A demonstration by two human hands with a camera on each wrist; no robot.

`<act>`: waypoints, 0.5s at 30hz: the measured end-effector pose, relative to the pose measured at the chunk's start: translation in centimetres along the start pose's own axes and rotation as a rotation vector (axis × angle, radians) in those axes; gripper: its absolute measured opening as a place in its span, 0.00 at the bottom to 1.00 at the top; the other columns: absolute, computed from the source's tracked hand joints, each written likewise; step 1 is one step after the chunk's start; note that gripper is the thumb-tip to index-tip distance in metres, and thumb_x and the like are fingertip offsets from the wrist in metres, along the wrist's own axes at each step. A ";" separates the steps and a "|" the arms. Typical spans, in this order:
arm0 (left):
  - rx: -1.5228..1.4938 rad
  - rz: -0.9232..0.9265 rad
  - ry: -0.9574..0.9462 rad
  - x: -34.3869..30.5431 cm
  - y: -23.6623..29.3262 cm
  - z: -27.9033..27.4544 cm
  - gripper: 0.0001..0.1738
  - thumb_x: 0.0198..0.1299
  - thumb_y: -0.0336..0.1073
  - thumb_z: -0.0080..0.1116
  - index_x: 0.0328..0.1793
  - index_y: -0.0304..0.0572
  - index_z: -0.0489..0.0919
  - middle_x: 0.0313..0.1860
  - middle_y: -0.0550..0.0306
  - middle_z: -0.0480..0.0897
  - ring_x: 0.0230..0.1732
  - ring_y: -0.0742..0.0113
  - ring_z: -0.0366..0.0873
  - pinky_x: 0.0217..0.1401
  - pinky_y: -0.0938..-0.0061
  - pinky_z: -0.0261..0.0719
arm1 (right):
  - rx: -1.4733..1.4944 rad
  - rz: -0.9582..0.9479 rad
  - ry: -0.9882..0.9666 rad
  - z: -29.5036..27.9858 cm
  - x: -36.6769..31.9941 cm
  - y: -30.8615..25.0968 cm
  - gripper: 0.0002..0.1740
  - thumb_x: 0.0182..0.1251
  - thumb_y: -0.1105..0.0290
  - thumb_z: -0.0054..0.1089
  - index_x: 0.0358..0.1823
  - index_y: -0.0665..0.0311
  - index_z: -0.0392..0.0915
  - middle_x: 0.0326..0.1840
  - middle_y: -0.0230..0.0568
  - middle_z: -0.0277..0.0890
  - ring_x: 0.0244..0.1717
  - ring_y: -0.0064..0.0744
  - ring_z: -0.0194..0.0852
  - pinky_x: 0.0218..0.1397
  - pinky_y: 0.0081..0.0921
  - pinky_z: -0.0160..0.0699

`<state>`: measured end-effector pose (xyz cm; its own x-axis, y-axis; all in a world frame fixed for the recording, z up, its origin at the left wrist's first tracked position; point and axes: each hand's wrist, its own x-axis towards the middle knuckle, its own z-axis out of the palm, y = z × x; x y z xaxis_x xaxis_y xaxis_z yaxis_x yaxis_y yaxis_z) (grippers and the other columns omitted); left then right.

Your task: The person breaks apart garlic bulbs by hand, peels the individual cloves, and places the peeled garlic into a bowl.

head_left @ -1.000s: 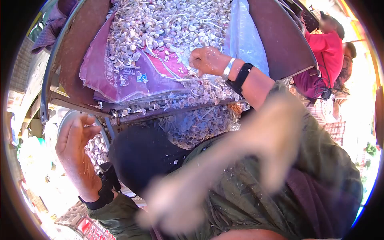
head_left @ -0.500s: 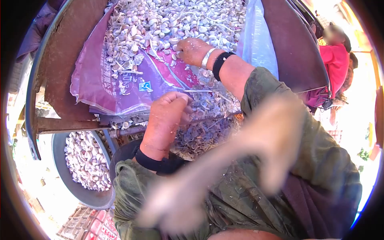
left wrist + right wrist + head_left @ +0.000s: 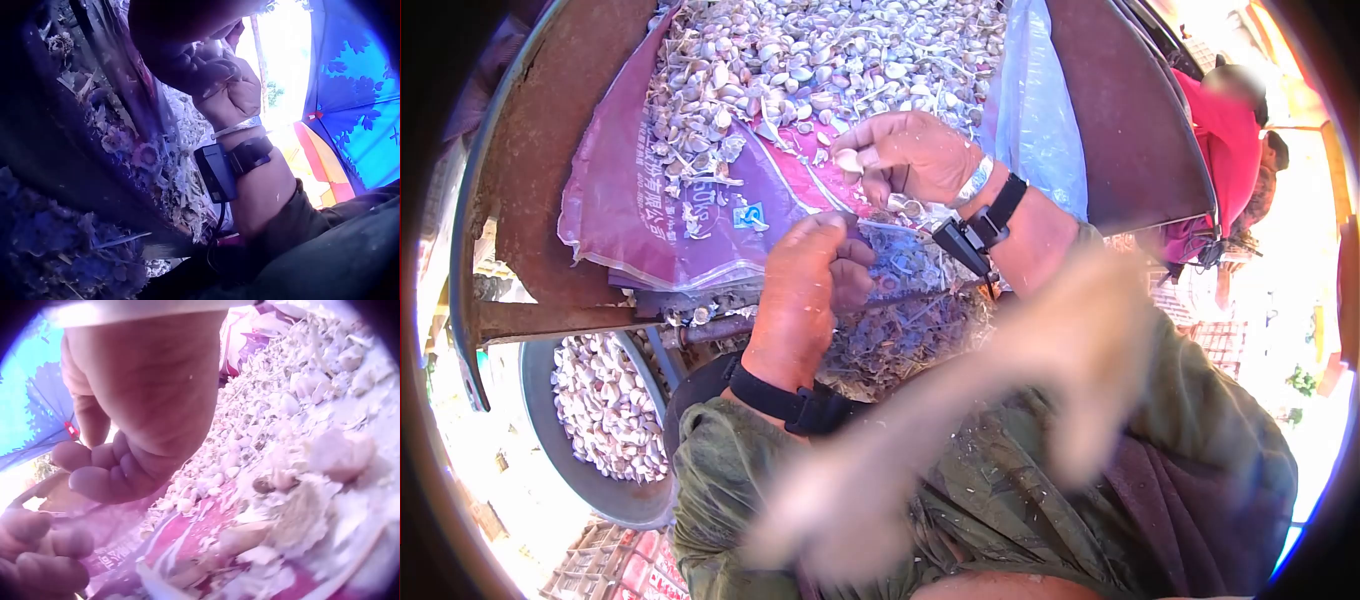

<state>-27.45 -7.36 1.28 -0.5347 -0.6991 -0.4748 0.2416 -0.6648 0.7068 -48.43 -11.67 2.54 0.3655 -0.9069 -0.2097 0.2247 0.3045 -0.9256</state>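
My right hand (image 3: 925,160) pinches a pale garlic clove (image 3: 849,161) between thumb and fingers, over the near part of a purple and pink sack (image 3: 725,225). Close to its lower left is my left hand (image 3: 790,295), thumb up and fingers loosely bent, with nothing showing in it. A large heap of garlic cloves (image 3: 830,60), mixed with dry skins and stalks, covers the far part of the sack. In the right wrist view the right fingers (image 3: 103,481) are curled above the sack, and the clove is hidden.
A metal basin (image 3: 585,490) with peeled-off garlic cloves (image 3: 605,405) stands at lower left. Rusty metal sides (image 3: 1130,110) flank the heap. Dry skins (image 3: 890,345) lie below the front edge. A person in red (image 3: 1215,130) sits at right. A blurred pale shape covers the lower middle.
My left hand has come from above the basin to beside my right hand. The right hand has drawn back from the heap and turned, with a clove now showing in its fingers.
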 end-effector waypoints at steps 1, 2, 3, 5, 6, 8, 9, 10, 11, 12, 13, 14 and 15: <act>-0.137 -0.034 -0.023 -0.2 0.2 0.0 0.19 0.70 0.46 0.45 0.52 0.37 0.73 0.33 0.52 0.81 0.27 0.66 0.77 0.26 0.75 0.71 | -0.060 0.012 -0.026 0.9 -0.5 -0.3 0.17 0.62 0.71 0.60 0.50 0.74 0.78 0.33 0.40 0.81 0.24 0.26 0.78 0.29 0.22 0.77; -0.275 -0.067 -0.046 -0.3 0.3 0.1 0.20 0.71 0.47 0.43 0.52 0.36 0.73 0.34 0.50 0.81 0.27 0.65 0.78 0.26 0.74 0.72 | -0.121 0.023 -0.052 1.8 -1.0 -0.7 0.17 0.62 0.71 0.61 0.50 0.73 0.78 0.33 0.40 0.81 0.24 0.25 0.77 0.28 0.21 0.77; -0.310 -0.062 -0.043 -0.4 0.5 0.1 0.21 0.71 0.48 0.41 0.50 0.36 0.73 0.35 0.49 0.81 0.27 0.64 0.78 0.25 0.74 0.72 | -0.184 0.035 -0.080 2.7 -1.4 -1.3 0.17 0.62 0.70 0.61 0.50 0.73 0.78 0.34 0.40 0.81 0.23 0.25 0.77 0.28 0.21 0.76; -0.381 -0.054 -0.042 -0.5 0.7 0.2 0.24 0.73 0.50 0.37 0.48 0.35 0.74 0.36 0.48 0.81 0.28 0.62 0.78 0.24 0.74 0.72 | -0.433 0.029 -0.009 3.6 -1.6 -2.5 0.13 0.65 0.70 0.60 0.47 0.71 0.80 0.32 0.39 0.82 0.23 0.22 0.78 0.27 0.19 0.76; -0.360 -0.051 -0.025 -0.4 0.6 0.0 0.24 0.72 0.50 0.38 0.46 0.35 0.75 0.35 0.48 0.81 0.28 0.62 0.79 0.24 0.74 0.72 | -0.578 -0.004 0.052 3.0 -0.8 -2.5 0.13 0.66 0.70 0.58 0.47 0.70 0.80 0.32 0.39 0.83 0.23 0.21 0.78 0.28 0.19 0.77; -0.319 -0.043 0.014 -0.1 0.4 -0.5 0.24 0.72 0.50 0.39 0.41 0.35 0.77 0.34 0.48 0.81 0.28 0.63 0.79 0.25 0.74 0.72 | -0.796 -0.054 0.201 2.0 1.3 -3.0 0.12 0.67 0.72 0.54 0.48 0.68 0.80 0.30 0.40 0.83 0.26 0.26 0.82 0.33 0.24 0.80; -0.304 -0.047 0.007 -0.1 0.4 -0.7 0.24 0.72 0.50 0.40 0.40 0.36 0.77 0.34 0.49 0.81 0.28 0.63 0.79 0.25 0.74 0.72 | -1.006 -0.164 0.246 0.5 3.1 -2.6 0.12 0.66 0.72 0.53 0.49 0.67 0.79 0.31 0.42 0.83 0.29 0.31 0.83 0.36 0.27 0.80; -0.290 -0.052 0.000 0.0 0.4 -0.8 0.24 0.71 0.51 0.41 0.38 0.36 0.77 0.33 0.49 0.81 0.27 0.64 0.78 0.25 0.74 0.72 | -1.214 -0.277 0.292 -1.7 5.3 -1.5 0.13 0.65 0.73 0.53 0.49 0.66 0.79 0.33 0.44 0.83 0.31 0.36 0.83 0.39 0.30 0.81; -0.275 -0.056 -0.007 0.0 0.4 -0.9 0.24 0.71 0.51 0.42 0.36 0.37 0.78 0.32 0.50 0.82 0.27 0.65 0.78 0.25 0.75 0.72 | -1.420 -0.395 0.336 -3.1 7.0 -0.7 0.14 0.64 0.73 0.53 0.50 0.65 0.79 0.35 0.45 0.84 0.34 0.41 0.84 0.41 0.33 0.81; -0.277 -0.062 -0.020 0.0 0.5 -1.0 0.23 0.70 0.49 0.43 0.36 0.37 0.78 0.32 0.51 0.81 0.27 0.66 0.78 0.25 0.75 0.71 | -1.466 -0.306 0.342 -3.2 8.1 -0.6 0.15 0.63 0.73 0.54 0.51 0.63 0.79 0.38 0.47 0.83 0.38 0.44 0.83 0.45 0.35 0.81; -0.279 -0.068 -0.033 -0.1 0.5 -0.9 0.21 0.69 0.48 0.45 0.35 0.37 0.78 0.31 0.52 0.81 0.26 0.67 0.78 0.25 0.76 0.71 | -1.509 -0.217 0.348 -3.3 9.1 -0.5 0.16 0.62 0.72 0.55 0.51 0.62 0.79 0.41 0.49 0.82 0.42 0.48 0.82 0.48 0.37 0.80; -0.281 -0.073 -0.046 -0.2 0.6 -0.9 0.19 0.68 0.46 0.47 0.35 0.38 0.78 0.31 0.52 0.81 0.25 0.68 0.78 0.24 0.77 0.71 | -1.552 -0.127 0.352 -3.5 9.8 -0.2 0.17 0.60 0.72 0.56 0.52 0.61 0.79 0.43 0.51 0.82 0.46 0.52 0.81 0.51 0.39 0.79; -0.271 -0.054 -0.041 -0.3 0.6 -0.9 0.19 0.68 0.46 0.48 0.34 0.37 0.78 0.31 0.53 0.81 0.25 0.69 0.78 0.24 0.78 0.70 | -1.581 -0.142 0.337 -3.1 10.0 -0.3 0.18 0.60 0.71 0.57 0.53 0.60 0.79 0.46 0.52 0.81 0.48 0.52 0.80 0.53 0.40 0.78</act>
<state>-26.45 -7.81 1.38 -0.5837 -0.6535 -0.4820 0.4170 -0.7506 0.5126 -47.64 -21.69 -0.21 0.1719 -0.9842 0.0427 -0.9435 -0.1769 -0.2803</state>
